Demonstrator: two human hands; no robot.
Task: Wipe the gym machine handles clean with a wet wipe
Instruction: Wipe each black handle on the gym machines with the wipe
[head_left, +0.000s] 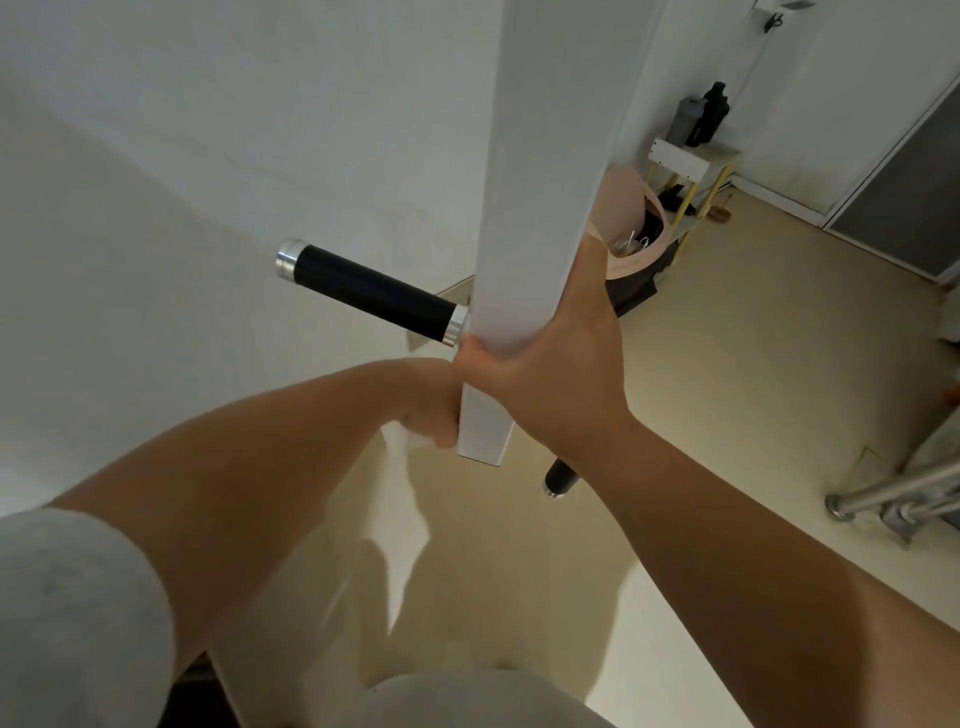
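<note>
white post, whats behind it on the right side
Behind the white post, a pink bin and a small shelf with dark bottles show. The right hand grips the post, covering most of the second black handle; only its tip shows.

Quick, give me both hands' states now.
Left hand: closed on a white wipe, against the post.
Right hand: gripping the post.

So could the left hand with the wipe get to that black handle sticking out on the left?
Probably yes. The left hand sits just below the black handle, with only open air between them. The right hand grips the white post, not the handle.
</note>
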